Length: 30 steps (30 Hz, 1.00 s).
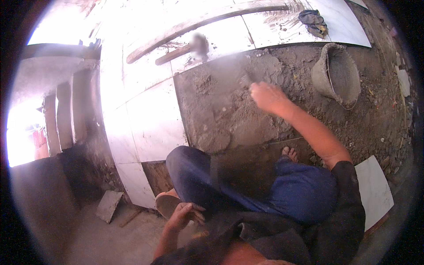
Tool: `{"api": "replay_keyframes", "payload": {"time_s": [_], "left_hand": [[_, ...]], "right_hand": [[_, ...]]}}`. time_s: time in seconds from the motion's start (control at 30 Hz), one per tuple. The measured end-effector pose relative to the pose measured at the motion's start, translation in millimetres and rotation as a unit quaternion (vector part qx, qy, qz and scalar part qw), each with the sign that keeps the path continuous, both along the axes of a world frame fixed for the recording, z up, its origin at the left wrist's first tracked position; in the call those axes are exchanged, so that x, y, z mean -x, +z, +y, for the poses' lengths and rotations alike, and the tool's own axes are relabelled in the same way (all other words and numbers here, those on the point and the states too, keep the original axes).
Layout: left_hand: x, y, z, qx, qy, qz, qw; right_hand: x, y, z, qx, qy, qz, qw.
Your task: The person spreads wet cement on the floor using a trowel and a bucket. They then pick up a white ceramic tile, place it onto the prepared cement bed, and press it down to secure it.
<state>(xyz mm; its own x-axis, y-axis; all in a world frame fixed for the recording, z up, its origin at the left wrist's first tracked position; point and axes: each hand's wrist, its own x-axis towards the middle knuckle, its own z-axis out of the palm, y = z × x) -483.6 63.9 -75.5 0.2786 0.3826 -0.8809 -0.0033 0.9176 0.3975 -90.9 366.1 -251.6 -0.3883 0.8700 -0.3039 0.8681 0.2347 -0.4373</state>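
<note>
In the head view, white tiles (145, 110) already cover the floor to the left and far side, while the mortar bed (247, 110) in front of you lies bare and uneven, so by my reading most of this patch is yet to be levelled and tiled. Your right hand (267, 96) reaches out over the mortar, closed around something blurred, perhaps a trowel; I cannot tell. Your left hand (184, 215) rests near your knee, fingers loosely curled, holding nothing. A bucket (338, 75) stands far right on the mortar, a hammer (192, 47) and long plank (203, 22) lie on the far tiles, and a spare tile (375, 190) lies at your right.
</note>
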Motion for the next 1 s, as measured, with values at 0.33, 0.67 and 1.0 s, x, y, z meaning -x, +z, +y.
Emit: {"api": "replay_keyframes", "payload": {"time_s": [0.33,0.67,1.0], "left_hand": [[8,-28,-23,0.003,0.108,-0.025,0.994],[13,-30,-22,0.0,0.089,0.049,0.995],[-2,-33,-2,-0.008,0.054,0.07,0.996]], "right_hand": [[20,-12,-12,0.288,-0.265,0.369,0.843],[48,-46,-1,0.032,0.11,0.086,0.99],[-79,15,-37,0.187,-0.336,0.181,0.905]]}}
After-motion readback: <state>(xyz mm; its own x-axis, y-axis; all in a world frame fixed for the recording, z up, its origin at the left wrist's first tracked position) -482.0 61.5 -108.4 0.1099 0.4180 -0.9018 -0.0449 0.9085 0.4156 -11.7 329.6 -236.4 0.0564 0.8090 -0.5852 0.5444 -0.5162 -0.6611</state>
